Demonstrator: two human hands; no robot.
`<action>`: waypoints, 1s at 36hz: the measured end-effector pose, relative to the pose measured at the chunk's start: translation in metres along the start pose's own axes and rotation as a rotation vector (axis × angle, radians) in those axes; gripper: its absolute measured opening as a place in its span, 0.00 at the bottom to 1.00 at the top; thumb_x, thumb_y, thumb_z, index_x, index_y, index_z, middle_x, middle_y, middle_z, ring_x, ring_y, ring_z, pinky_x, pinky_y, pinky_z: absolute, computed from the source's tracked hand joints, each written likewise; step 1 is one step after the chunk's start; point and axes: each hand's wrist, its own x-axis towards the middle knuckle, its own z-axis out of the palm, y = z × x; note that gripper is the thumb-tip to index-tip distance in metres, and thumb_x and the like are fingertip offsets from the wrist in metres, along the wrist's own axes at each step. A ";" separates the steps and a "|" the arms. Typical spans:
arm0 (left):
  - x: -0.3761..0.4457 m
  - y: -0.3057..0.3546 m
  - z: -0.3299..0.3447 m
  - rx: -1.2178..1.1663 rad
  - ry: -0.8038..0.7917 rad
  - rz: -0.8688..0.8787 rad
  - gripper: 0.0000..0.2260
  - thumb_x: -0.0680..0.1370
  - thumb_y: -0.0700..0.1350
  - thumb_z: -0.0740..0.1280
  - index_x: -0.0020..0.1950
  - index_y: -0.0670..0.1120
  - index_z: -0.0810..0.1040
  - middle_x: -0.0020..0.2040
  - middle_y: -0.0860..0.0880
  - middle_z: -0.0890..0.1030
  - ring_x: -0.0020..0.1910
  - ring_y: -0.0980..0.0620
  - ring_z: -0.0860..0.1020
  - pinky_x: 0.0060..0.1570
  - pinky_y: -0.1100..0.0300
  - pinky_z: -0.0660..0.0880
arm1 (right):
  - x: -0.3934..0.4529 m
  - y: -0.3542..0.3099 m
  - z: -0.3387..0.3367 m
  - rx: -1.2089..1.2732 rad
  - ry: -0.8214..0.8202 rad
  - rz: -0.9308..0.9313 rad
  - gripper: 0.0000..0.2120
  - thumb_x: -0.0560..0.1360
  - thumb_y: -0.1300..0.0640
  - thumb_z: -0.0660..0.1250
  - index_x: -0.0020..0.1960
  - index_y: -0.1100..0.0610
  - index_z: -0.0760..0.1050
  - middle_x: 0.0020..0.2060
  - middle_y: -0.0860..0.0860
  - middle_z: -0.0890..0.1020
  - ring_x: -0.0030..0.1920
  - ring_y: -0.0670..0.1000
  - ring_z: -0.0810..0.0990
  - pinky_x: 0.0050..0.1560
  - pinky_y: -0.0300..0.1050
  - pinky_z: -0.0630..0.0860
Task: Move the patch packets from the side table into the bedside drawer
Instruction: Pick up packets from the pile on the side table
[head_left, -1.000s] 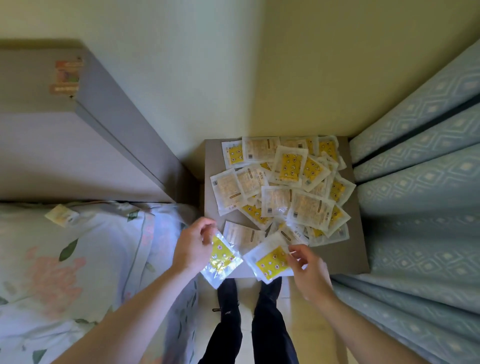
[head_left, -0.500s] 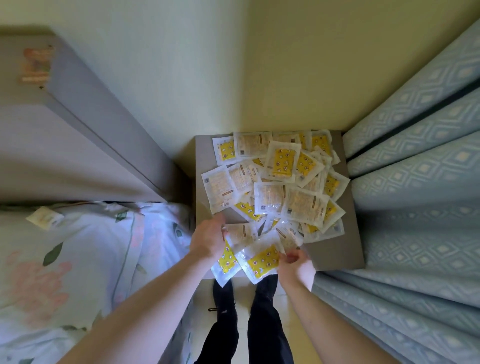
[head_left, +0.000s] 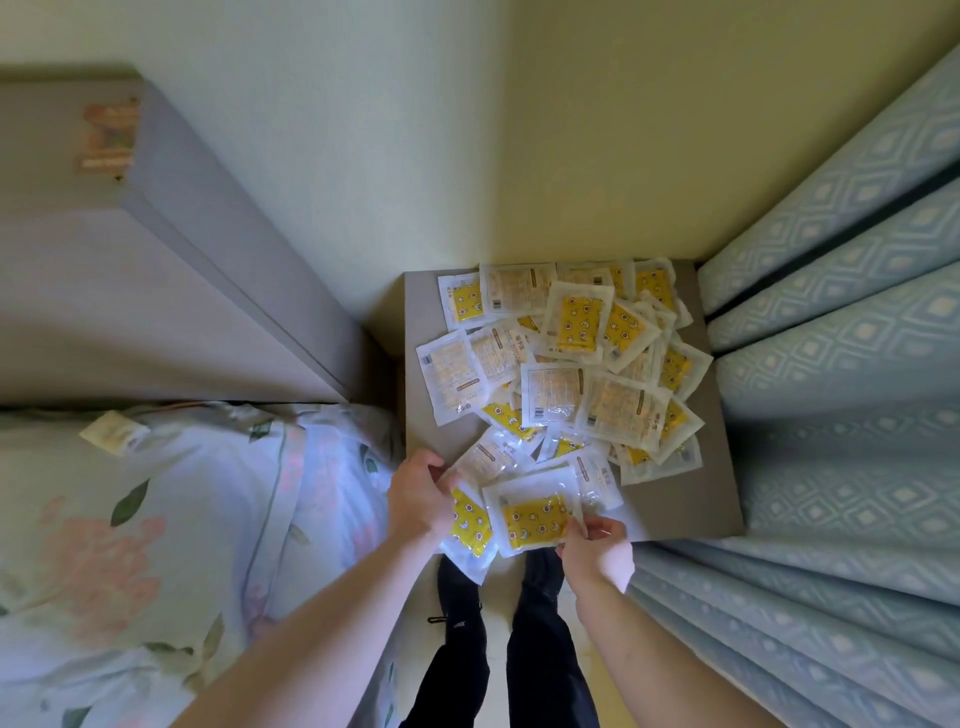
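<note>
Packets of clear crinkly plastic with yellow patches (head_left: 563, 364) look light, limp and slippery across the grey side table (head_left: 691, 499); left hand (head_left: 418, 501) grips one yellow packet (head_left: 470, 525) at the table's near edge, right hand (head_left: 597, 545) pinches another packet (head_left: 532, 519) by its corner

Your left hand (head_left: 420, 499) hides part of 1 yellow packet (head_left: 469, 525) | packet print too blurred to read | pile (head_left: 561, 364) covers lower packets | bed (head_left: 130, 545) cut off left.

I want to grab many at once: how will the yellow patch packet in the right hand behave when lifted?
The packet looks thin and flat, so probably light and floppy. Its clear glossy wrap seems slippery, so stacked ones may slide apart. The right hand pinches only its edge, so it may droop.
</note>
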 end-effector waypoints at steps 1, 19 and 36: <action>0.000 0.000 0.000 -0.004 -0.007 -0.012 0.06 0.79 0.48 0.71 0.51 0.46 0.78 0.44 0.51 0.80 0.41 0.51 0.77 0.37 0.65 0.70 | -0.001 -0.001 0.000 0.020 -0.001 0.001 0.09 0.74 0.52 0.72 0.47 0.46 0.71 0.42 0.48 0.82 0.46 0.58 0.85 0.52 0.58 0.82; -0.042 -0.007 -0.055 0.051 0.014 0.040 0.15 0.80 0.51 0.68 0.35 0.47 0.74 0.29 0.52 0.75 0.30 0.53 0.72 0.30 0.62 0.66 | -0.035 -0.044 -0.059 -0.242 -0.253 -0.335 0.03 0.79 0.52 0.67 0.47 0.46 0.78 0.40 0.44 0.82 0.42 0.47 0.79 0.41 0.42 0.72; -0.056 -0.027 -0.078 -0.066 0.094 -0.182 0.06 0.72 0.44 0.78 0.37 0.47 0.84 0.35 0.51 0.81 0.37 0.48 0.80 0.39 0.63 0.68 | -0.067 -0.057 -0.082 -0.305 -0.323 -0.380 0.06 0.77 0.50 0.68 0.42 0.44 0.80 0.41 0.46 0.84 0.43 0.51 0.84 0.51 0.52 0.82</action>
